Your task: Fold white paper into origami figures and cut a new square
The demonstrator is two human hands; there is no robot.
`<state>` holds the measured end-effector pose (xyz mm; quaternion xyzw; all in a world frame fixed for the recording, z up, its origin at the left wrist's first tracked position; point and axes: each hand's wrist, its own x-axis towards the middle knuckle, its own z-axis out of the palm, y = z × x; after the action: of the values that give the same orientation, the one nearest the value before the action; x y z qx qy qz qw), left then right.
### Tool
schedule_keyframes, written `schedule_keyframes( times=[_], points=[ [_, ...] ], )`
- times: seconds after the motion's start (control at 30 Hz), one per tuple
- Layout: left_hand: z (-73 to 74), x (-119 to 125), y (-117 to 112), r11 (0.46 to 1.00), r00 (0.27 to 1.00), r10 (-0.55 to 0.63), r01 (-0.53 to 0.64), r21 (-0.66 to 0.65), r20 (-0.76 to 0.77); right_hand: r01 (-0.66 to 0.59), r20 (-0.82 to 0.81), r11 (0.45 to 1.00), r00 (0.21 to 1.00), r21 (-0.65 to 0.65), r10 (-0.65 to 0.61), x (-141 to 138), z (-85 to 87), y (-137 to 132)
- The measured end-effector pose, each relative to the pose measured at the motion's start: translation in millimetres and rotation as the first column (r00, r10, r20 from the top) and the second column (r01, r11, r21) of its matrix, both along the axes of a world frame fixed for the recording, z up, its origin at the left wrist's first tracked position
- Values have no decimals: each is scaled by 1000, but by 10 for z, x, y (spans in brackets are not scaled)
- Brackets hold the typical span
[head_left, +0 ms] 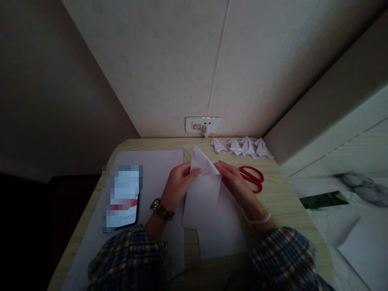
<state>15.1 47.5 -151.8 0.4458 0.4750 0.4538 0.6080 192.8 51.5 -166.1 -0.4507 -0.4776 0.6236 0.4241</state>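
A white sheet of paper [202, 202] is held up between my two hands, its top folded over into a pointed corner. My left hand [181, 180] pinches the left edge of the fold, thumb lying on the front. At the fold's right corner, the fingers of my right hand [233, 178] close on the paper. Beneath it, another white sheet [226, 238] lies on the wooden table [273, 226]. Just right of my right hand rest red-handled scissors [253, 178], their blades partly hidden behind that hand.
Several folded paper figures [247, 147] stand along the table's back right edge. A phone [124, 198] with a lit, blurred screen lies on a large white sheet [163, 169] at left. A wall socket [202, 124] with a plug sits behind the table.
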Motion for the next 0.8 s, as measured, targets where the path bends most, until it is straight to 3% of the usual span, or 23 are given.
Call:
schedule_keyframes(
  times=[0.8],
  points=[
    [32, -5, -9, 1000, 999, -12, 12, -8, -35, 29, 17, 999, 999, -34, -28, 4, -15, -18]
  ],
)
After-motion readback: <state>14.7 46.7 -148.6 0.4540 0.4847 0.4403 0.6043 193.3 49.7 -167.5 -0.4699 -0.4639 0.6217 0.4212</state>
